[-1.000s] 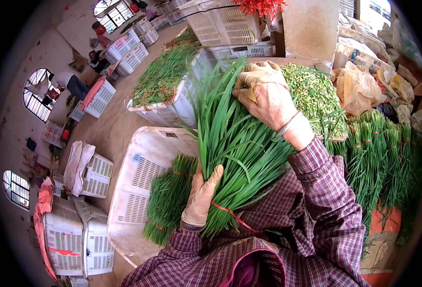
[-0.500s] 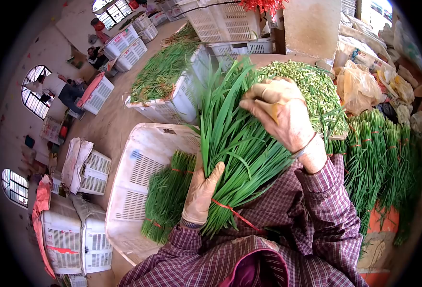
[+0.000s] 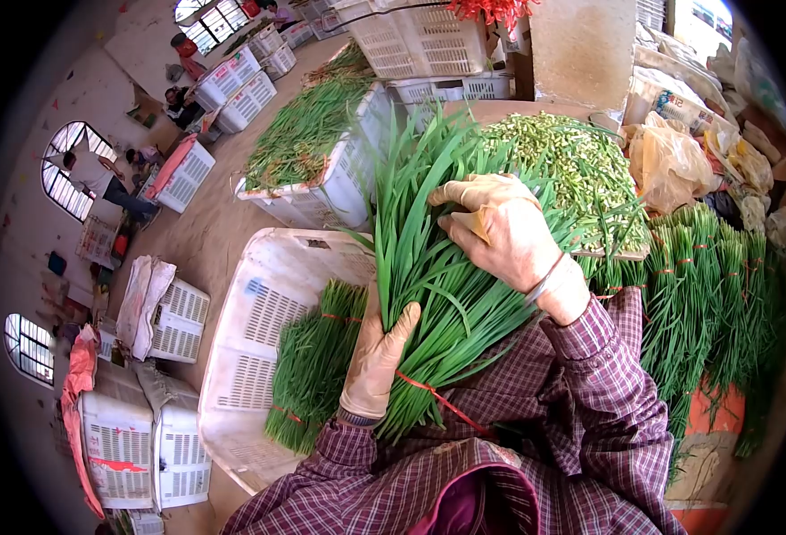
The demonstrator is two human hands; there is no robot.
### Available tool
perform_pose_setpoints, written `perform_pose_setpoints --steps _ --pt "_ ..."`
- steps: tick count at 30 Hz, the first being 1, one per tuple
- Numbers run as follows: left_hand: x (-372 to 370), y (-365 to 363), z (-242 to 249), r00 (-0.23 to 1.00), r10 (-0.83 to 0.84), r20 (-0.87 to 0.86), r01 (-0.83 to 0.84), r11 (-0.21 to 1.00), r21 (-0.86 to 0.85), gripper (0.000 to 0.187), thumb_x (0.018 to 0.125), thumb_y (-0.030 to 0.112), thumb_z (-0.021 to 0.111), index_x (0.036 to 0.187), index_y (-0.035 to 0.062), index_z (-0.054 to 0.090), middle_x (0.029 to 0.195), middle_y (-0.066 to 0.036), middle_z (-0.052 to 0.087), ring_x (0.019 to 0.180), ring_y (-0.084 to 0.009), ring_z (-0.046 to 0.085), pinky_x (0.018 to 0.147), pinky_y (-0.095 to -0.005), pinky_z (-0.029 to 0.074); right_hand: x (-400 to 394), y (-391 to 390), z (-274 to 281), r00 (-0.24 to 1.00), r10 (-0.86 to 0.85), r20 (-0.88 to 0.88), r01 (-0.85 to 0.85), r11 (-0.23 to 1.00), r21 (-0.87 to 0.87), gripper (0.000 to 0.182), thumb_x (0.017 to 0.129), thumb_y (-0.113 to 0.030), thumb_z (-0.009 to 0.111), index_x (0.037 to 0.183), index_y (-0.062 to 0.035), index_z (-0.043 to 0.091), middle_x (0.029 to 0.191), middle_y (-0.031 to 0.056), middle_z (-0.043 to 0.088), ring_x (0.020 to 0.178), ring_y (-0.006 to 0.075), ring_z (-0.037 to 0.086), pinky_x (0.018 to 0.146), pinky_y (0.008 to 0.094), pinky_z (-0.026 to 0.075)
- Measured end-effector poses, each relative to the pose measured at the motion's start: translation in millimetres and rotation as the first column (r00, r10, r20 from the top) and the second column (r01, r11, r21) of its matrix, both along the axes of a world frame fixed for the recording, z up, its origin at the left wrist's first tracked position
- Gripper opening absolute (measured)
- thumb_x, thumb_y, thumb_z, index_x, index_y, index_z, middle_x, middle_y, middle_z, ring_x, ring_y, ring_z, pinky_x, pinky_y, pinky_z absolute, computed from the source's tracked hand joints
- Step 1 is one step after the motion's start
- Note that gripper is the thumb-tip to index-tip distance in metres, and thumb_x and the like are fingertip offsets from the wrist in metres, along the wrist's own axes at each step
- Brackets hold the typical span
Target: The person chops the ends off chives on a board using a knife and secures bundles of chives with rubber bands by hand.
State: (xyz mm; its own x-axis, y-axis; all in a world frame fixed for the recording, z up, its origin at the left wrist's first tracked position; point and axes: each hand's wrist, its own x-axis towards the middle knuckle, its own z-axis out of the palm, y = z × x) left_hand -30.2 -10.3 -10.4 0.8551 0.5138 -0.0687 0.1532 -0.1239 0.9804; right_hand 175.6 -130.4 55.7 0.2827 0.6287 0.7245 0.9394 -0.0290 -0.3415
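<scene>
A large bunch of long green leaves [image 3: 464,303] lies across my lap, with a red tie [image 3: 428,390] round its lower part. My left hand [image 3: 375,361], in a worn glove, is wrapped round the bunch's left side with the thumb on top. Over the upper leaves is my right hand [image 3: 504,227], also gloved, its fingers curled among the leaf blades; whether it pinches any is hidden. Left of the bunch, a white crate [image 3: 255,312] holds tied green bundles [image 3: 317,366].
A board of cut pale-green pieces [image 3: 571,169] is beyond my right hand. Tied bundles [image 3: 700,294] stand at the right, below plastic bags [image 3: 669,160]. A crate heaped with greens [image 3: 308,134] stands ahead. A person [image 3: 98,174] stands far left.
My right hand has moved slightly left and down onto the leaves, and the upper leaves have spread to the right. The far person has straightened up. My left hand keeps its hold.
</scene>
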Motion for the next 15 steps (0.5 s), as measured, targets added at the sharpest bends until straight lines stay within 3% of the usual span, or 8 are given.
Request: perform_pose_setpoints --steps 3,5,9,11,12,15 --pt "0 0 -1 1.0 0.003 -0.007 -0.003 1.0 -0.005 0.056 0.104 0.032 0.059 0.148 0.004 0.041 0.138 -0.01 0.053 0.126 -0.0203 0.048 0.111 -0.0351 0.035 1 5 -8 1.0 0.012 -0.018 -0.013 0.999 -0.041 0.011 0.083 -0.015 0.072 0.08 -0.0044 0.074 0.101 0.005 0.072 0.091 0.0259 0.067 0.082 0.04 0.05" --pt "0 1 -3 1.0 0.0 -0.002 0.0 1.0 -0.006 0.056 0.104 0.032 0.059 0.148 0.0042 0.041 0.138 -0.01 0.053 0.126 -0.0205 0.048 0.111 -0.035 0.035 1 7 -15 1.0 0.007 -0.016 -0.008 0.999 -0.044 0.012 0.082 -0.02 0.072 0.087 -0.0095 0.073 0.087 0.0055 0.068 0.09 0.0246 0.066 0.084 0.0387 0.046" --pt "-1 2 -1 1.0 -0.005 -0.006 0.005 1.0 0.024 0.056 0.104 0.032 0.059 0.149 0.0041 0.041 0.138 -0.01 0.053 0.126 -0.0208 0.048 0.111 -0.0351 0.035 -3 7 -12 1.0 0.003 0.019 -0.003 1.0 -0.031 0.013 0.081 -0.021 0.073 0.089 -0.01 0.072 0.082 0.007 0.067 0.087 0.026 0.066 0.082 0.0383 0.046" --pt "0 1 1 1.0 -0.018 -0.004 0.018 1.0 0.018 0.057 0.104 0.032 0.059 0.149 0.004 0.04 0.138 -0.01 0.053 0.126 -0.0208 0.048 0.111 -0.0351 0.035 -7 8 -13 0.989 -0.037 -0.141 0.031 0.998 -0.049 0.012 0.082 -0.02 0.073 0.087 -0.0097 0.073 0.081 0.0058 0.066 0.085 0.0265 0.065 0.083 0.0386 0.046" --pt "0 1 1 1.0 -0.006 -0.018 0.006 1.0 0.006 0.057 0.104 0.032 0.059 0.15 0.0039 0.04 0.139 -0.01 0.053 0.127 -0.0207 0.048 0.112 -0.0348 0.035 -8 10 -16 0.989 -0.038 -0.141 0.031 0.998 -0.049 0.012 0.082 -0.02 0.073 0.087 -0.0097 0.073 0.081 0.0058 0.066 0.085 0.0265 0.065 0.083 0.0386 0.046" --pt "0 -3 8 1.0 0.019 -0.015 -0.018 1.0 0.015 0.058 0.103 0.032 0.06 0.151 0.0041 0.04 0.142 -0.009 0.052 0.129 -0.0203 0.047 0.112 -0.0342 0.034 -8 14 -24 0.994 -0.016 -0.107 0.03 0.991 0.131 0.011 0.083 -0.019 0.073 0.078 -0.0092 0.072 0.083 0.0057 0.067 0.081 0.0244 0.064 0.08 0.0375 0.047"
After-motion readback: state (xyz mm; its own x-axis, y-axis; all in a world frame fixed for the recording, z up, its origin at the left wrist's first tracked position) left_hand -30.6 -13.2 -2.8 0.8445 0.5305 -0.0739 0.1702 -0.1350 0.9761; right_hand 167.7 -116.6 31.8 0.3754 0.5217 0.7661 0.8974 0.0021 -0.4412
